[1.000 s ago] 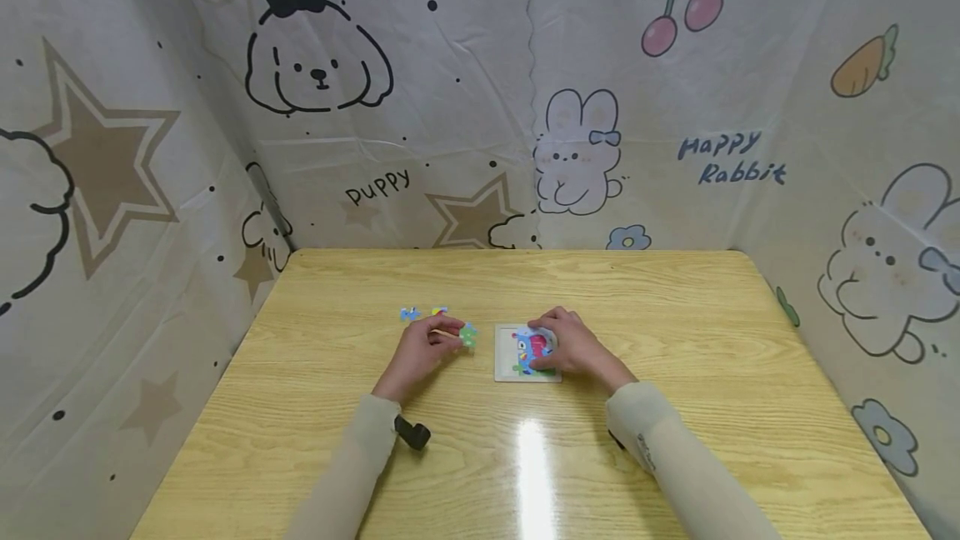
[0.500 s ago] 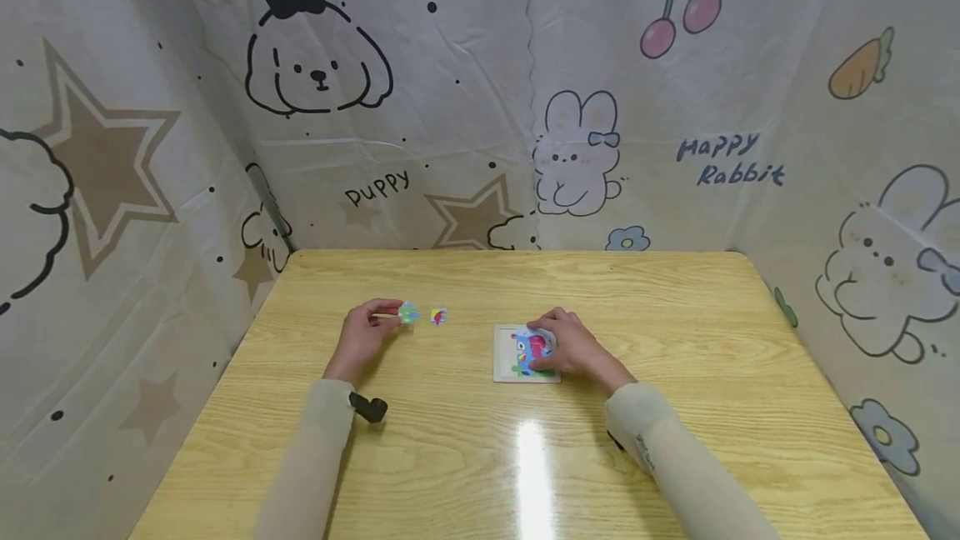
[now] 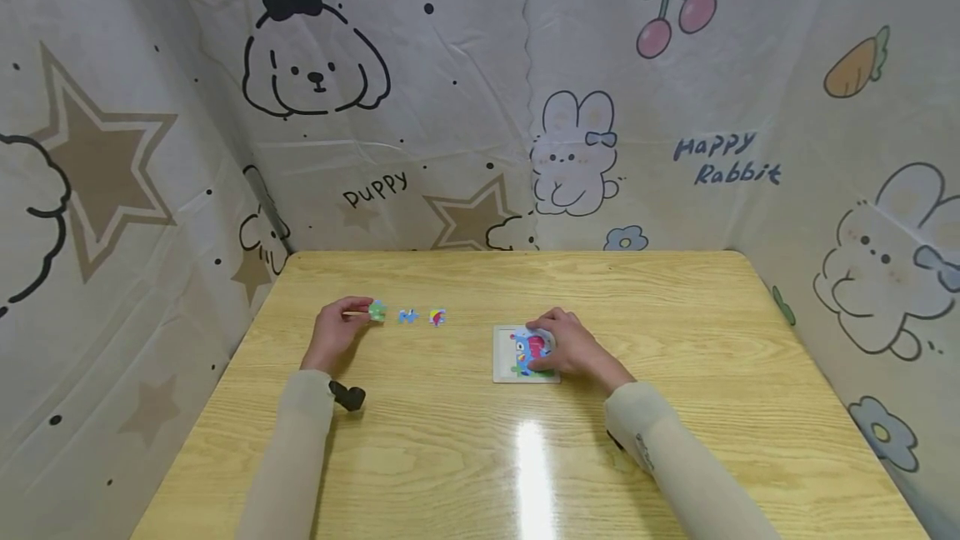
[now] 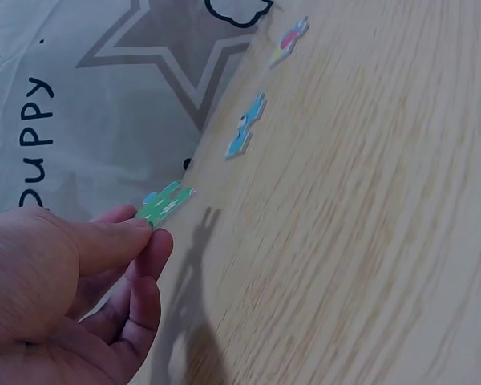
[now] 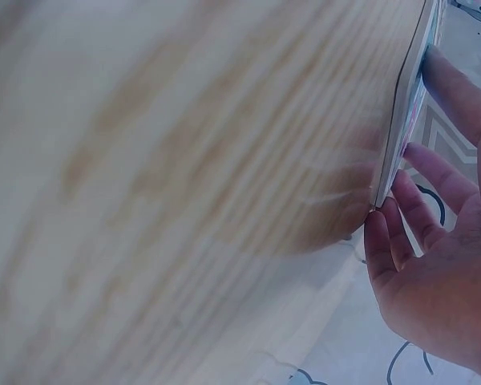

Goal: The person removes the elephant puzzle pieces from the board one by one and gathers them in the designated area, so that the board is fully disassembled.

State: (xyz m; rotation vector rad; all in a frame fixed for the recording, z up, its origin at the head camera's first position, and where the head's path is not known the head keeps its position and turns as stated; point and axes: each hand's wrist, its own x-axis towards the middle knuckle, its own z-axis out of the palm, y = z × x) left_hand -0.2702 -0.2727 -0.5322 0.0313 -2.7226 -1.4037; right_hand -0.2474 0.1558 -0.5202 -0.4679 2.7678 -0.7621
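My left hand (image 3: 335, 332) pinches a green jigsaw piece (image 4: 167, 205) between thumb and fingers, just above the table in the left wrist view. To its right lie two loose pieces: a blue one (image 3: 407, 316) and one in red, yellow and blue (image 3: 437, 317). Farther right is a square puzzle tray (image 3: 506, 369), partly filled with a blue, pink and green picture (image 3: 522, 351); the tray's left side shows bare. Over the tray's right part rests my right hand (image 3: 573, 344), thumb and fingers spread on the pieces and touching its edge. The hand hides some of the picture.
A wood-grain table (image 3: 465, 457) carries everything. Behind it and at both sides hangs a pale printed cloth (image 3: 450, 123). A black strap-mounted device (image 3: 348, 396) sits on the left wrist.
The left hand has moved left with the green piece, past both loose pieces, uncovering the blue one. The right hand stays at the tray.
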